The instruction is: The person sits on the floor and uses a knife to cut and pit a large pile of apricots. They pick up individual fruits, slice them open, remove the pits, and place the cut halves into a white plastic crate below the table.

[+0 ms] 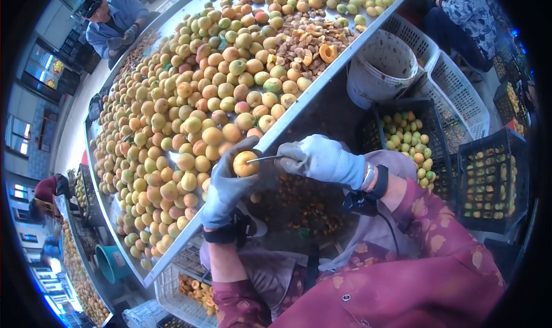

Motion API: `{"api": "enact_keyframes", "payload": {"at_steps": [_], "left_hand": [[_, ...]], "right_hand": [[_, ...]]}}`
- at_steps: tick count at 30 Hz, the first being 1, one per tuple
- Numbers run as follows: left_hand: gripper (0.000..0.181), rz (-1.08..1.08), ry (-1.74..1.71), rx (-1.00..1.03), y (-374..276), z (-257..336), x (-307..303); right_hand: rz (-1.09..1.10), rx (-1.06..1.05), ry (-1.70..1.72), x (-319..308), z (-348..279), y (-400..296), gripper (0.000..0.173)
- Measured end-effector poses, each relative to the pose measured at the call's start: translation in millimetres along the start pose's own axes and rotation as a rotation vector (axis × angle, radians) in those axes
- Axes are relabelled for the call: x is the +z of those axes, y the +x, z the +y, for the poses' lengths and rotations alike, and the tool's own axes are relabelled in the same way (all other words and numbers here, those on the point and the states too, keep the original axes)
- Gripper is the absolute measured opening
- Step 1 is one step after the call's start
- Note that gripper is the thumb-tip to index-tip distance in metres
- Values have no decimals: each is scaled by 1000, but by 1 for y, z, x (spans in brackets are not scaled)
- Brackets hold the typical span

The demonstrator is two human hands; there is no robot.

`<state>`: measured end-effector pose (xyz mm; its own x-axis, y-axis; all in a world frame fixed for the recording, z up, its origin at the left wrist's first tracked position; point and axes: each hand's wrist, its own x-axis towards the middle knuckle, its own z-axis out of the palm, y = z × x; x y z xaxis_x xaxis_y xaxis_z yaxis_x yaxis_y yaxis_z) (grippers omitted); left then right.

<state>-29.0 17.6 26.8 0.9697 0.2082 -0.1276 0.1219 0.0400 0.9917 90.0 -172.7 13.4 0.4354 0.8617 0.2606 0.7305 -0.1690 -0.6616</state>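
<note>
My left hand [225, 177], in a grey-coated work glove, holds a yellow-orange apricot [246, 164] just over the near edge of the metal sorting table [297, 101]. My right hand [317, 157], gloved alike, grips a tool with a thin metal shaft [264, 158]; its handle is hidden in the fist. The shaft's tip meets the apricot near the middle of its visible side. Many whole apricots [185, 125] in yellow, green and orange spread over the table beyond my left hand. A heap of apricot stones [310, 39] with some split fruit lies at the table's right side.
Right of the table stand a dirty white bucket [358, 84], white plastic crates [461, 91] and black crates [491, 177] of apricots. A crate [166, 285] below the table holds split apricot pieces [198, 291]. Co-workers sit across the table [114, 22] and at upper right [465, 17].
</note>
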Motion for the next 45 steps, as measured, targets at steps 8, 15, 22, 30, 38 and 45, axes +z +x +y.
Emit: {"api": "enact_keyframes", "payload": {"at_steps": [8, 15, 22, 30, 38, 45], "left_hand": [[66, -107, -280, -3, -4, 2, 0], [80, -114, -355, 128, 12, -24, 12], [67, 90, 189, 128, 9, -13, 14], [68, 173, -444, 1, 11, -25, 30], [46, 164, 28, 4, 6, 2, 24], [49, 151, -145, 38, 10, -29, 24]], "right_hand": [[26, 64, 63, 16, -4, -8, 15], [144, 161, 155, 33, -12, -11, 24], [104, 170, 6, 30, -6, -11, 26], [102, 301, 169, 34, -29, -11, 39], [94, 263, 6, 27, -16, -12, 31], [-11, 402, 299, 24, -22, -9, 40]]}}
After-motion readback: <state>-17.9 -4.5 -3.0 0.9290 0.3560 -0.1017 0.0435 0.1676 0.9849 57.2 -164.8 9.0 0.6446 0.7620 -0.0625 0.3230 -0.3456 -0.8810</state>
